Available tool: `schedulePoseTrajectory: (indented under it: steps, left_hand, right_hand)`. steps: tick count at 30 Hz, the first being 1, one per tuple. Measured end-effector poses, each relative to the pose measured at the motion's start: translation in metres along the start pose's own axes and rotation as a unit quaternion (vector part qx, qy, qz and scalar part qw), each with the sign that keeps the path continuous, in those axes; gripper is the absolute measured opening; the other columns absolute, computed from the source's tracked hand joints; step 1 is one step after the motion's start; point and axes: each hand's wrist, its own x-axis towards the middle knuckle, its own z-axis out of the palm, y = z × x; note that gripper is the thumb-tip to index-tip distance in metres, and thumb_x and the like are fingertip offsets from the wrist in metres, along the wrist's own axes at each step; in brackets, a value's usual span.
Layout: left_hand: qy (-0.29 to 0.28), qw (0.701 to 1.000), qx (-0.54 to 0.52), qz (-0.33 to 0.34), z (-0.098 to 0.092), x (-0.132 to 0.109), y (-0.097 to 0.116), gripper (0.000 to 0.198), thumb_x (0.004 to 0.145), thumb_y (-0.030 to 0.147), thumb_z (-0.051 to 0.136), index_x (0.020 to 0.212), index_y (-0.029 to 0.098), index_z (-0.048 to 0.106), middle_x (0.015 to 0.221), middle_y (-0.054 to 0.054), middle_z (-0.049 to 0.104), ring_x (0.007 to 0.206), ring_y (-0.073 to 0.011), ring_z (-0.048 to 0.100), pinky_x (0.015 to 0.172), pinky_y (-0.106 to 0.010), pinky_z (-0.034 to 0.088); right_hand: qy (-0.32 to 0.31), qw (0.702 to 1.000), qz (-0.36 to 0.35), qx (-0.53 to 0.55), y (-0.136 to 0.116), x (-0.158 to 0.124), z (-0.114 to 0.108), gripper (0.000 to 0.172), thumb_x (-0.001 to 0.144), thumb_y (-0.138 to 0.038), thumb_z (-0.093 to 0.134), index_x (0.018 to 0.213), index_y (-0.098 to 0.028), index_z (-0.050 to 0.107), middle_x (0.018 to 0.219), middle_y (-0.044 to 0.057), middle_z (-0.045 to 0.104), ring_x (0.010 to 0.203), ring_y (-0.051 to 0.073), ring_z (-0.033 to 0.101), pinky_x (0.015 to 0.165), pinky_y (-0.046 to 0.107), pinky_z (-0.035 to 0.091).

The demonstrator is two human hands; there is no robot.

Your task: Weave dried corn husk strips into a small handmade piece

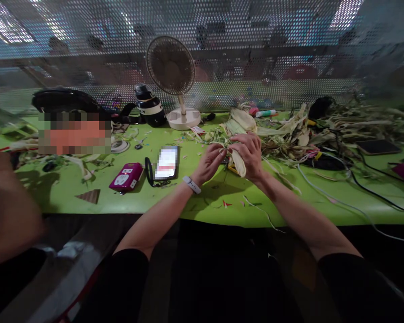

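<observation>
My left hand [210, 160] and my right hand [250, 153] meet over the green table [202, 202], both closed on a pale dried corn husk piece [239, 162]. The left fingers pinch its upper end, the right hand wraps its side. A white band sits on my left wrist. A big heap of dried husks [289, 132] lies just behind and to the right of my hands.
A small white fan [171, 76] stands at the back centre beside a black-and-white bottle [150, 105]. A phone [166, 163] and a magenta device [126, 177] lie left of my hands. Cables [357, 188] run at right. Another person's arm [6, 206] is at far left.
</observation>
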Motion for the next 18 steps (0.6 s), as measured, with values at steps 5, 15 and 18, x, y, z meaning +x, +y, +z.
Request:
schedulePoseTrajectory:
  steps: [5, 15, 18]
  left_hand:
    - [-0.025, 0.998, 0.038, 0.041, 0.0004, -0.0015, -0.0004, 0.046, 0.090, 0.059, 0.047, 0.081, 0.019, 0.068, 0.095, -0.009, 0.060, 0.092, -0.0204, 0.055, 0.087, -0.035, 0.044]
    - [-0.022, 0.997, 0.046, 0.062, -0.0031, -0.0026, 0.0030, 0.047, 0.087, 0.063, 0.048, 0.076, 0.020, 0.066, 0.092, -0.010, 0.062, 0.089, -0.0217, 0.055, 0.088, -0.037, 0.042]
    - [-0.031, 0.996, 0.050, 0.065, -0.0036, -0.0022, 0.0057, 0.047, 0.086, 0.064, 0.049, 0.073, 0.021, 0.064, 0.089, -0.010, 0.061, 0.087, -0.0222, 0.053, 0.087, -0.038, 0.041]
  right_hand:
    - [-0.002, 1.000, 0.004, 0.024, 0.0033, 0.0016, 0.0034, 0.020, 0.097, -0.031, 0.041, 0.093, -0.023, 0.059, 0.088, 0.006, 0.067, 0.085, 0.021, 0.060, 0.085, 0.040, 0.045]
    - [-0.026, 0.992, 0.092, 0.088, -0.0013, -0.0049, 0.0032, 0.030, 0.098, -0.045, 0.037, 0.095, -0.024, 0.058, 0.087, 0.007, 0.065, 0.082, 0.020, 0.061, 0.076, 0.035, 0.048]
    - [-0.018, 0.990, 0.114, 0.084, -0.0050, -0.0037, 0.0047, 0.037, 0.099, -0.049, 0.032, 0.093, -0.024, 0.057, 0.085, 0.007, 0.064, 0.081, 0.020, 0.062, 0.075, 0.034, 0.048]
